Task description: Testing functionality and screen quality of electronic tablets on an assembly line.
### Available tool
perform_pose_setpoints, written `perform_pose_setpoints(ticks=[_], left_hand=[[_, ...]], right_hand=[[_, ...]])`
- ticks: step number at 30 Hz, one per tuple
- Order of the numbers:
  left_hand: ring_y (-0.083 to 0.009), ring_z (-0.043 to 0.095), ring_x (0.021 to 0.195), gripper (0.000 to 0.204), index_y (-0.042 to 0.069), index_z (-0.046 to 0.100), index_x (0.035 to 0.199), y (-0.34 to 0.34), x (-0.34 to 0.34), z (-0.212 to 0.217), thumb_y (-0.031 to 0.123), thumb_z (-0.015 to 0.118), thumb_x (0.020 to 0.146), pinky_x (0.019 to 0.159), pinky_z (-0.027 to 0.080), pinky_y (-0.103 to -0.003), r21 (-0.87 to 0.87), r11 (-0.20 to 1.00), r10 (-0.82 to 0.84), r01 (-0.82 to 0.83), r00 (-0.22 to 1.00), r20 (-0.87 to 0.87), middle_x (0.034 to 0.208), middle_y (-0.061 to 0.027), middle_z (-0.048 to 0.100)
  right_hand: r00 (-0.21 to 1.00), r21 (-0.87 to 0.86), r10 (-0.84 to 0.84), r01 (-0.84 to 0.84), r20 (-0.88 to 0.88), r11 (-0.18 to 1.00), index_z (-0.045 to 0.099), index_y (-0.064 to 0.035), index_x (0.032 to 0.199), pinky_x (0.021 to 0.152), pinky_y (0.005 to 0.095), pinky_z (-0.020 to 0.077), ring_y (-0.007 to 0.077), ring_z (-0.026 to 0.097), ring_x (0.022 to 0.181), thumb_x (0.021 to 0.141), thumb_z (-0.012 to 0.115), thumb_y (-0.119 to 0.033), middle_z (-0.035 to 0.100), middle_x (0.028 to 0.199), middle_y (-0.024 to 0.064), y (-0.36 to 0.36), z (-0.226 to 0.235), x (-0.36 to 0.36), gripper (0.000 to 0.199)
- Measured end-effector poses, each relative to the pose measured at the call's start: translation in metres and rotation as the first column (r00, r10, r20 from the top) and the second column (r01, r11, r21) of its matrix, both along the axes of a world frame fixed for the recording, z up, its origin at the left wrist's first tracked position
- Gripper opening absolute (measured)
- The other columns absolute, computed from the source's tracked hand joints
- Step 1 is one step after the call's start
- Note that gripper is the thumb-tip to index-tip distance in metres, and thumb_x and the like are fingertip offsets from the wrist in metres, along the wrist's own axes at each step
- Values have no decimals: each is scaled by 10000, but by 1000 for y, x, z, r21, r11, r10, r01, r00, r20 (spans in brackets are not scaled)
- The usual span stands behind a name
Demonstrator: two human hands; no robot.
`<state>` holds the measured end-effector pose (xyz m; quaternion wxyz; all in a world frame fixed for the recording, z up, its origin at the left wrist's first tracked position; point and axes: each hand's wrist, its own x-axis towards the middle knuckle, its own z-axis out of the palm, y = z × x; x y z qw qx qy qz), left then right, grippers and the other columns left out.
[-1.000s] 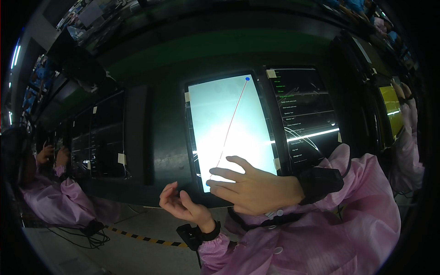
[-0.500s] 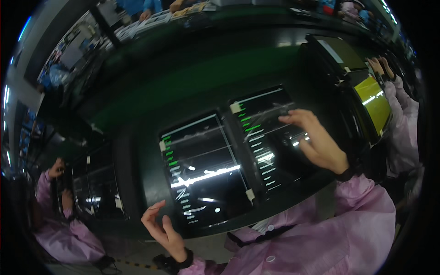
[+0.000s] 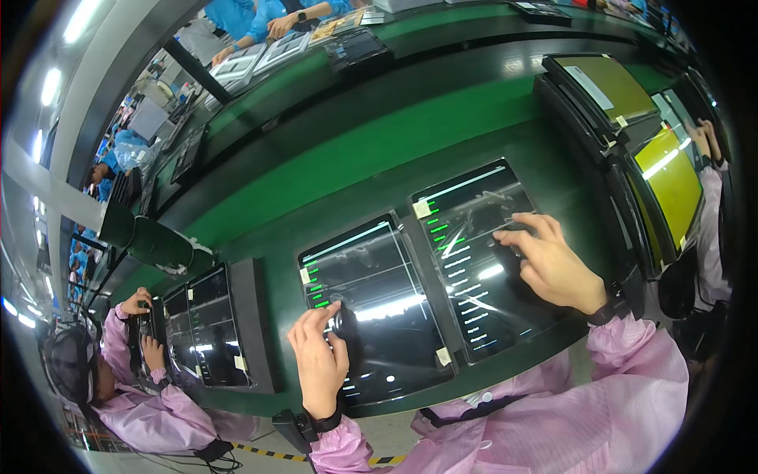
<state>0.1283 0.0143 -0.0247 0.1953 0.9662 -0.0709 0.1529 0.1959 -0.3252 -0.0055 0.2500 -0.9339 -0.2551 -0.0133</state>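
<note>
Two lit tablets lie side by side on the green bench, each with a dark screen, a column of green and white text lines, clear film and pale tape tabs. My left hand (image 3: 320,363) is over the left edge of the left tablet (image 3: 395,332), index fingertip at its text column; the hand is open, with bent fingers and nothing held. Above the right tablet (image 3: 505,308), my right hand (image 3: 557,268) is open too, fingers bent and apart over the screen's right half. Whether either set of fingertips touches the film, I cannot tell.
Stacked panels with a yellow sheet (image 3: 669,186) and an olive sheet (image 3: 604,87) stand at the right. A co-worker's hands (image 3: 150,351) work at the left beside more dark tablets (image 3: 217,324). Beyond the bench (image 3: 332,174), people in blue sit at another line.
My left hand has moved up and right from the bench edge onto the left tablet. My right hand remains over the right tablet. The whole view has shifted slightly.
</note>
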Motion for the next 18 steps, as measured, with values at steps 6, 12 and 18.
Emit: perform_pose_setpoints(ticks=[6,12,18], left_hand=[[-279,476,1089,469,2,443,1163,9,3,12,-91,482,705,946,328,-390,-155,988,1,9,998,65,1113,-120,560],[-328,473,1065,462,-14,434,1175,-12,71,16,-80,513,724,930,344,-404,-82,979,-184,184,983,17,1141,-154,527],[-314,467,1080,421,-24,457,1164,-42,108,1,-15,498,745,938,330,-420,17,950,-313,313,950,-15,1142,-137,551]], right_hand=[[996,193,-71,58,62,979,492,-33,1189,1024,441,307,353,379,1217,763,499,-22,499,1214,151,-5,12,19,426],[996,194,77,-82,37,977,459,-9,1206,1039,462,294,387,336,1244,813,507,-86,433,1262,222,23,-13,68,403],[976,38,188,-193,106,981,447,-19,1227,1038,508,253,422,318,1253,847,503,-169,438,1285,190,66,-22,77,412]])
